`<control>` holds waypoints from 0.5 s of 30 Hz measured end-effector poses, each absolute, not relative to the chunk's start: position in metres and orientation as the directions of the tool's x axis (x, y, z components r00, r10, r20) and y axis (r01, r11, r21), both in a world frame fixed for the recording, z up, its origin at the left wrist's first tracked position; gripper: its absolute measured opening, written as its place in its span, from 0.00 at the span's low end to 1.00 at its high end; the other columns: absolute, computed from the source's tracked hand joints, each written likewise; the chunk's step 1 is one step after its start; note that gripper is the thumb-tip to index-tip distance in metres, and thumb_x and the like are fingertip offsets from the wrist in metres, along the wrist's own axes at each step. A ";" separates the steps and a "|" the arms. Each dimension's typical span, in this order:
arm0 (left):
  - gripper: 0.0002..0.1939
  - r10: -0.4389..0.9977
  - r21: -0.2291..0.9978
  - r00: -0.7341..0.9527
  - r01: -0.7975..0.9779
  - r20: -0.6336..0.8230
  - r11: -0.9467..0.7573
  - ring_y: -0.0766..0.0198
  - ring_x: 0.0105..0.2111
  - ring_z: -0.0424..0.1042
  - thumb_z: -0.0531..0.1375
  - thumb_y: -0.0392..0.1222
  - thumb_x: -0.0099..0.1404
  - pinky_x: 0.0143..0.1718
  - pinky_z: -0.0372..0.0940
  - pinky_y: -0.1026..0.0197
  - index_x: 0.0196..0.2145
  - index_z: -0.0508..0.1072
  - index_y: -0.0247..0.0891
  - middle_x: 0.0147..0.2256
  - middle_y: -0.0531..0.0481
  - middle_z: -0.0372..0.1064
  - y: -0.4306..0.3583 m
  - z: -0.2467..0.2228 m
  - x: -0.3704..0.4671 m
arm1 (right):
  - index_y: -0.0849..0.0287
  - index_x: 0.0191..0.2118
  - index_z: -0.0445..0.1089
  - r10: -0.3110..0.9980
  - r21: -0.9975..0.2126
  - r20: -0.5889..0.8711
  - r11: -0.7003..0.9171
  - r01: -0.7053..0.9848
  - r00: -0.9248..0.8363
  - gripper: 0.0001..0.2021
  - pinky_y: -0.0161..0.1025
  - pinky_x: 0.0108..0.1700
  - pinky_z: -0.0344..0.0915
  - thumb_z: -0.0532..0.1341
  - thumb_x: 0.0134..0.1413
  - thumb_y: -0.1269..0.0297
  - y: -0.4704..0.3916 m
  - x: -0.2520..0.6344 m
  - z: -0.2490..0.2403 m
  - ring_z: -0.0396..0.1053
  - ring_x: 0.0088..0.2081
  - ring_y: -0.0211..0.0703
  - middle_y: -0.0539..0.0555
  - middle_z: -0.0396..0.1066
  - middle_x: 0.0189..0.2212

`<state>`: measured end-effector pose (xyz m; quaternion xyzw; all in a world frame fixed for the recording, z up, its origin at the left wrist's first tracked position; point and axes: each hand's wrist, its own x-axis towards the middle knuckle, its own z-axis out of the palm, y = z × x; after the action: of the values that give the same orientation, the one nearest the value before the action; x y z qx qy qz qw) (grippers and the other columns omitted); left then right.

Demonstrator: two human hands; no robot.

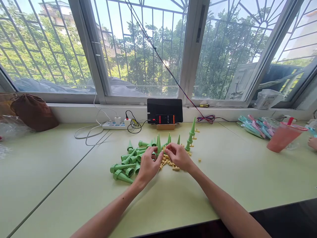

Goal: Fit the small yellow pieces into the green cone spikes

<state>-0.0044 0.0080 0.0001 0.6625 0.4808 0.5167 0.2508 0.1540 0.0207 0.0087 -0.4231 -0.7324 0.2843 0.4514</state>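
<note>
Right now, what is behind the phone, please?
Behind the phone is a larger black panel. The phone covers part of its lower half, which cannot be seen.

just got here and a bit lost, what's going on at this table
A person is working with both hands at the table. The left hand holds a green cone upright, and the right hand seems to pinch a small yellow piece close to its side. Loose green cones lie to the left, loose yellow pieces lie around the hands, and a green stack with yellow pieces sticking out stands to the right.
</note>
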 end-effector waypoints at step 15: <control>0.16 0.893 0.816 0.054 0.384 0.447 -0.432 0.63 0.27 0.72 0.59 0.52 0.61 0.24 0.65 0.64 0.39 0.71 0.36 0.38 0.46 0.70 0.006 -0.001 -0.005 | 0.58 0.21 0.56 0.865 -0.752 0.433 0.502 0.428 -0.254 0.21 0.34 0.23 0.50 0.50 0.63 0.53 0.022 0.154 0.008 0.55 0.19 0.35 0.47 0.58 0.14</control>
<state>-0.0051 0.0058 -0.0008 0.6805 0.4689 0.5030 0.2529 0.1540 0.0217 0.0080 -0.4307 -0.7504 0.2523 0.4332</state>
